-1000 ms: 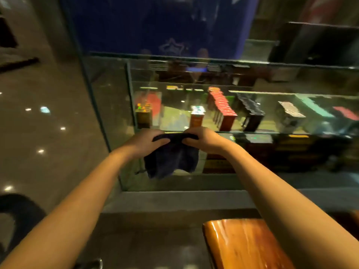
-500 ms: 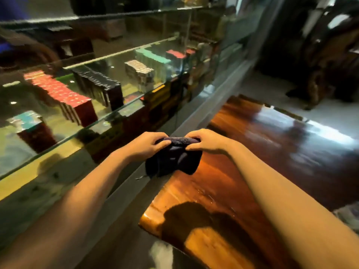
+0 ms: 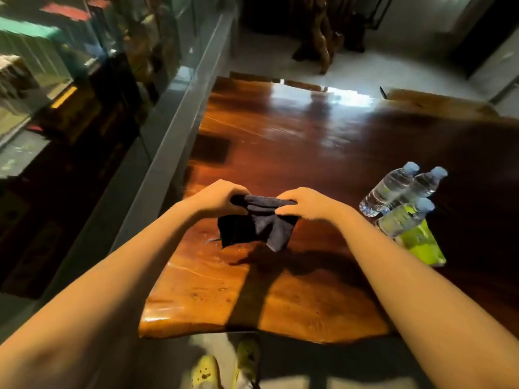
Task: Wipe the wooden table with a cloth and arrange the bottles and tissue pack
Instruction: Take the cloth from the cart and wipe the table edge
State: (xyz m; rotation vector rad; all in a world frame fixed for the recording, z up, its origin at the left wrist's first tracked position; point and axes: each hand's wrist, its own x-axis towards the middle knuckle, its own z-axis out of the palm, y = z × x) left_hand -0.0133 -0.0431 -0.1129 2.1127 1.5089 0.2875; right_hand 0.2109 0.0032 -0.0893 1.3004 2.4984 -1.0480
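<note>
both hands gripping a dark cloth (image 3: 257, 223) above the wooden table (image 3: 295, 141).
left hand (image 3: 217, 197) and right hand (image 3: 304, 203) are pinching its top edge closed; 3 bottles (image 3: 398, 192) are lying right.

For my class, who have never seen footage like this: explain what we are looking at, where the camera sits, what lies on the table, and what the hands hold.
There is no machine here: a person wears a camera on the head, so the picture looks forward and down at their own bare arms. The left hand and the right hand together grip a dark cloth, holding it bunched just above a glossy wooden table. On the right of the table stand three clear water bottles with pale caps, close together, beside a yellow-green tissue pack. A glass display case runs along the left. Below the table edge are yellow shoes.
</note>
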